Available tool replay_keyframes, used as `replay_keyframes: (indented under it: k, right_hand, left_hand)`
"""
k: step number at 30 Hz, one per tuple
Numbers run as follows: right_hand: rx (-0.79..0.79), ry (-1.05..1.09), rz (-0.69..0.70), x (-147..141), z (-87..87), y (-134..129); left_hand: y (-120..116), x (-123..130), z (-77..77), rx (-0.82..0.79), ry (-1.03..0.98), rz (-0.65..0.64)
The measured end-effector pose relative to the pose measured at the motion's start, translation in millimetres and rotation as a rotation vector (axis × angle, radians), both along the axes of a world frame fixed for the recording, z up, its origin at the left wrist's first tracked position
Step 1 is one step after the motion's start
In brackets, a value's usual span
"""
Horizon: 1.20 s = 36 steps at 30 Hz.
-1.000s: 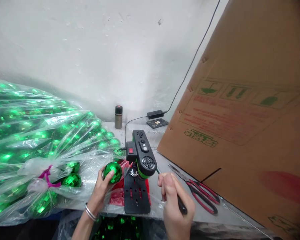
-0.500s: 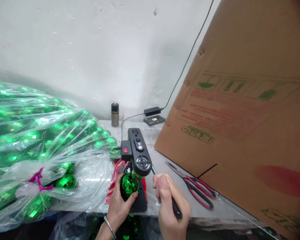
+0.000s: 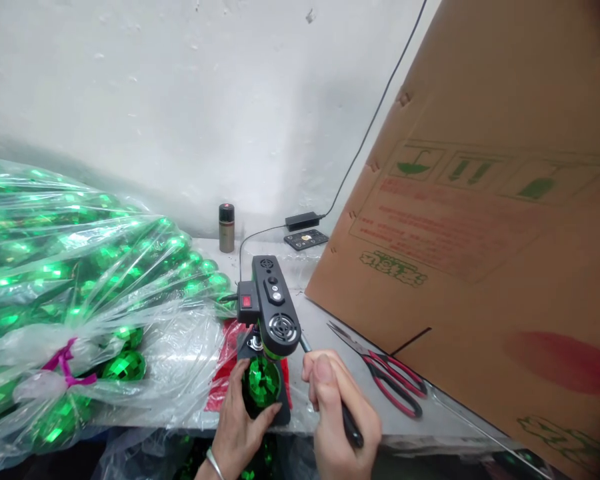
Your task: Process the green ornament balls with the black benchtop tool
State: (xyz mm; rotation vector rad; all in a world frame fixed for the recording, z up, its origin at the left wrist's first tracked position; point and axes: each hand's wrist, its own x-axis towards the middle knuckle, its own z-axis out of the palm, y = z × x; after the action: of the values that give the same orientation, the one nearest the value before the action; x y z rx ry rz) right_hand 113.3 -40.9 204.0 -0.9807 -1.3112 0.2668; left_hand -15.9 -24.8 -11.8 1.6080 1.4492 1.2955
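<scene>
My left hand (image 3: 237, 423) grasps a green mirrored ball (image 3: 264, 383) over the base plate (image 3: 280, 417), just at the near end of the small black machine (image 3: 276, 303). My right hand (image 3: 343, 413) is clenched around a black-gripped lever (image 3: 351, 427). Scissors (image 3: 371, 359) lie right of it on the tabletop (image 3: 314, 321), beside a cardboard box (image 3: 460, 233).
</scene>
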Motion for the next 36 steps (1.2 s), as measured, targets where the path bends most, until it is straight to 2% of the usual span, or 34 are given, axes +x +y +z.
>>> replay_keyframes:
  k: [6, 10, 15, 20, 27, 33, 36]
  right_hand:
    - [-0.007, -0.023, 0.011, 3.1, -0.2, -1.4]
    - [0.009, -0.019, 0.016, 3.7, -4.8, -1.4]
    - [0.013, 0.007, 0.001, 3.6, -9.6, -0.8]
    - [-0.013, 0.021, -0.014, 3.1, -7.2, -0.2]
    - [-0.061, 0.054, -0.029, 1.0, -1.2, -2.0]
    - [-0.052, 0.072, -0.034, 1.2, -2.3, -1.6]
    - [-0.042, 0.072, -0.038, 1.2, -3.8, -1.2]
  left_hand:
    - [19.2, 11.8, 19.7, -0.045, -0.059, -0.004]
    - [23.8, 14.0, 21.0, -0.058, -0.048, 0.003]
    - [20.5, 14.2, 8.5, -0.089, -0.068, 0.027]
    - [14.9, 14.7, -5.4, -0.095, -0.106, 0.048]
    - [12.4, 16.1, -13.6, -0.077, -0.177, 0.041]
    - [12.0, 17.6, -28.6, 0.036, -0.148, 0.067]
    - [12.2, 19.2, -32.8, 0.148, -0.081, 0.082]
